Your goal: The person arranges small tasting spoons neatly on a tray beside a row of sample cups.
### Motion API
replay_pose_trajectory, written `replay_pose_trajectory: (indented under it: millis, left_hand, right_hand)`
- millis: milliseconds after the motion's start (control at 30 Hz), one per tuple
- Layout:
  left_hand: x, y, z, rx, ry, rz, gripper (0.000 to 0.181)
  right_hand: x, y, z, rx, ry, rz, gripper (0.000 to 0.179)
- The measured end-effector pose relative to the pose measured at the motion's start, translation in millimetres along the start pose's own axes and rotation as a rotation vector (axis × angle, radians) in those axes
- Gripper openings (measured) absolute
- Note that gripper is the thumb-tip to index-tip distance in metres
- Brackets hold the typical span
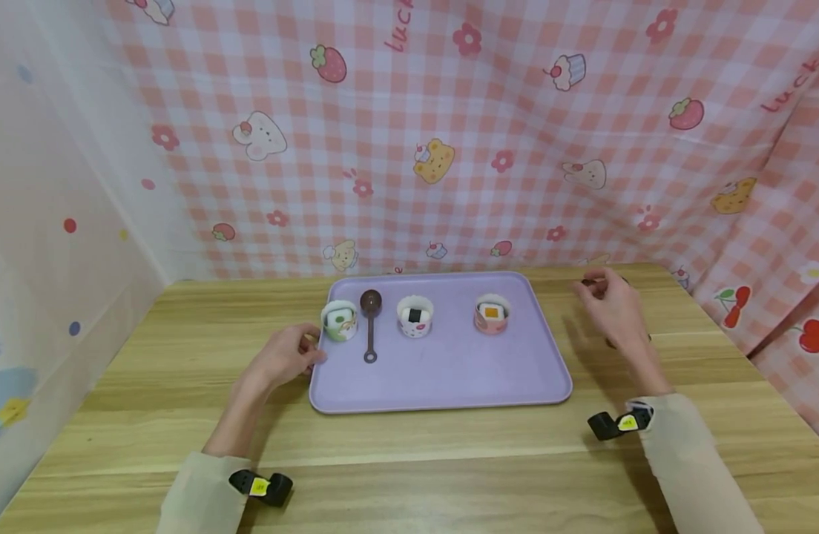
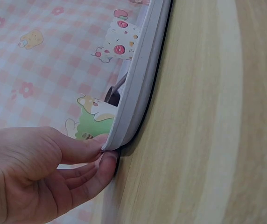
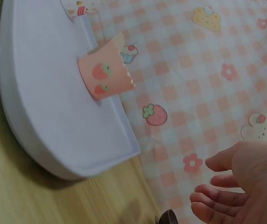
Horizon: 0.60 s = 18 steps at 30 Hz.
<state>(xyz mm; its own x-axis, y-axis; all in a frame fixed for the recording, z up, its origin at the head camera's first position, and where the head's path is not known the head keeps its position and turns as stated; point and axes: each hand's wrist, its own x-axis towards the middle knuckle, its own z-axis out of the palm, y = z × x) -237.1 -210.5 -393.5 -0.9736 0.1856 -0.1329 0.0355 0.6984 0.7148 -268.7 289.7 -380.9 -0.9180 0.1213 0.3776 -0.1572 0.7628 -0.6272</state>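
Observation:
My left hand pinches the left rim of a lavender tray, thumb on top and fingers under the edge in the left wrist view. On the tray stand a green paper cup, a white patterned cup and a pink strawberry cup, each with a small white piece inside. A brown long-handled spoon lies between the green and white cups. Right of the tray, my right hand hovers with loosely bent fingers, holding nothing. Beneath it, partly hidden, is a dark brown round-rimmed thing.
The wooden table runs along the front and both sides of the tray. Behind it hangs a pink checked cloth. Small dark bits show beside my right hand, too hidden to identify.

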Motion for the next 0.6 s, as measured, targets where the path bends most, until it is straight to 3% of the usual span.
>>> replay_pose_trajectory:
  millis: [333, 600]
  left_hand:
    - [0.2, -1.5, 0.6, -0.009, 0.004, 0.012, 0.038]
    - [0.7, -2.3, 0.9, 0.003, 0.01, 0.018, 0.04]
  right_hand:
    - [0.9, 21, -9, -0.015, -0.027, 0.047, 0.039]
    - [-1.0, 34, -9, -0.096, -0.053, 0.076, 0.038]
